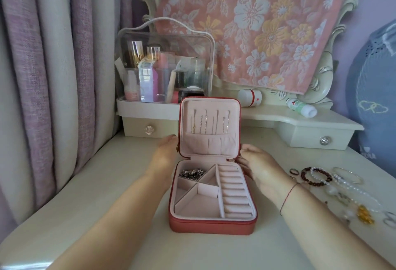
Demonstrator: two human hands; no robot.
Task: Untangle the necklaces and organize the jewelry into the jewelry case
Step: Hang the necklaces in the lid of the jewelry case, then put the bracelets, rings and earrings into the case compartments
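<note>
The case (212, 226) sits open mid-table (107, 184), lid (211, 104) upright with necklaces (205, 121) hung inside (a silver chain (191, 172) lies bunched in the back-left compartment). The left hand (166, 151) lays straight fingers against the lid's left edge. The right hand (256, 163), fingers relaxed, touches the right hinge corner. Bracelets (317, 176) lie to the right.

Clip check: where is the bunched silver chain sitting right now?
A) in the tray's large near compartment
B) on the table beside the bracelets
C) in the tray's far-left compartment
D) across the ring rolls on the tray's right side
C: the silver chain lies bunched in the far-left compartment of the open jewelry case, while the ring rolls and the large near compartment hold nothing.
</note>
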